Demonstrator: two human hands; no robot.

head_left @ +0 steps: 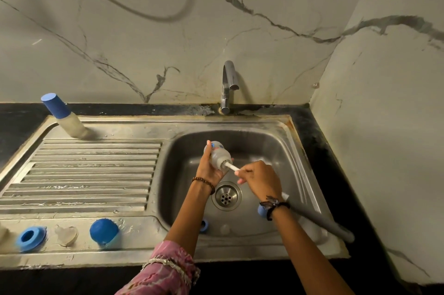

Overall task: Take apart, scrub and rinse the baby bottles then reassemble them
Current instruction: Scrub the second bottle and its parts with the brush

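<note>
Over the sink basin my left hand grips a clear baby bottle, its mouth pointing right. My right hand holds the white handle of a bottle brush, whose head is inside the bottle. On the front ledge lie a blue screw ring, a clear teat and a blue cap. A second bottle with a blue cap stands at the back left of the drainboard. Blue parts lie in the basin, partly hidden by my arms.
A chrome tap stands behind the basin; no water shows. The drain sits mid-basin. A grey hose runs across the basin's right corner. The ribbed drainboard lies left. Marble walls close the back and right.
</note>
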